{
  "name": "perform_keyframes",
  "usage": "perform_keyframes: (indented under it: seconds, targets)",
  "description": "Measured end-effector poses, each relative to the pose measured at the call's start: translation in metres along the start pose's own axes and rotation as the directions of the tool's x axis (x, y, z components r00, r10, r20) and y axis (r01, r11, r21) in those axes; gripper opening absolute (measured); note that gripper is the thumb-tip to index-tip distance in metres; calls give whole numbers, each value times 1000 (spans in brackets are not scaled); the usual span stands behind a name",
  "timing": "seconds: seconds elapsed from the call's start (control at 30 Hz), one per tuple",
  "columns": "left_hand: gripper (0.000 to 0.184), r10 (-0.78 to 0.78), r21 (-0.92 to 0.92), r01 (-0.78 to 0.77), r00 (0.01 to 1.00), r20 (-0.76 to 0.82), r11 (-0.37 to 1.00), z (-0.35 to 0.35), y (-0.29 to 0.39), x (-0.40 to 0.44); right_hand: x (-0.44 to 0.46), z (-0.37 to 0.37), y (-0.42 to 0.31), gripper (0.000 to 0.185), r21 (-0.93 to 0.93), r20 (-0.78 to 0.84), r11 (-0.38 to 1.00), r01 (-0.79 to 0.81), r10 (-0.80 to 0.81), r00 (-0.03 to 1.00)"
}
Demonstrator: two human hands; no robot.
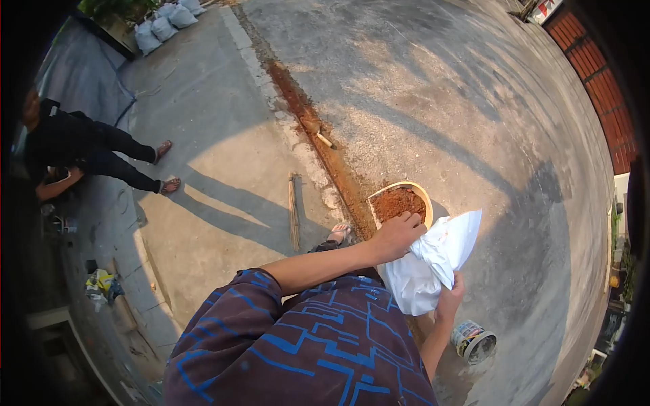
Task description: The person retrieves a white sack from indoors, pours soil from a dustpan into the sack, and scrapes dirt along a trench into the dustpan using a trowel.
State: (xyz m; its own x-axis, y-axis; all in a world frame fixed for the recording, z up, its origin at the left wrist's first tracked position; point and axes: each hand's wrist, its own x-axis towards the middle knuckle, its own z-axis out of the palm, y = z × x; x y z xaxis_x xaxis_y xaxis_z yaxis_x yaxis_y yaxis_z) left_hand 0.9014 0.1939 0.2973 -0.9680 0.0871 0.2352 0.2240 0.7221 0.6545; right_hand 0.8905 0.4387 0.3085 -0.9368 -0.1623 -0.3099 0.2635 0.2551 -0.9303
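A white sack point(414, 281) is in front of me, its upper part gathered and its loose end flaring to the right. My left hand point(398, 237) is closed on the gathered plastic at the sack's left side. Lower down on the right, my right hand point(449, 298) grips the edge of the same sack. Just beyond my left hand sits a yellow-rimmed scoop-like container point(428, 201) holding reddish soil point(398, 204). The sack's contents are hidden.
A narrow soil-filled trench point(352, 203) crosses the pavement, with a trowel point(326, 140) beside it. A stick broom point(294, 213) lies left of it. A paint bucket point(474, 342) stands at right. Another person point(101, 145) stands at left; several filled sacks point(164, 28) sit far off.
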Motion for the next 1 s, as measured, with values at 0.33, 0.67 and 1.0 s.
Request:
perform_keyframes:
  seconds: [0.33,0.67,1.0]
  targets:
    - [71,-295,-40,295,956,6,955,-33,-42,-37,-3,-2,-54,55,760,282,550,-346,200,938]
    - [33,-291,-402,278,956,29,872,-35,0,0,-1,48,-122,52,-278,164,863,421,-389,907]
    - [28,-422,-603,258,895,-145,755,-42,32,-7,33,75,-20,37,-104,337,992,76,-37,941]
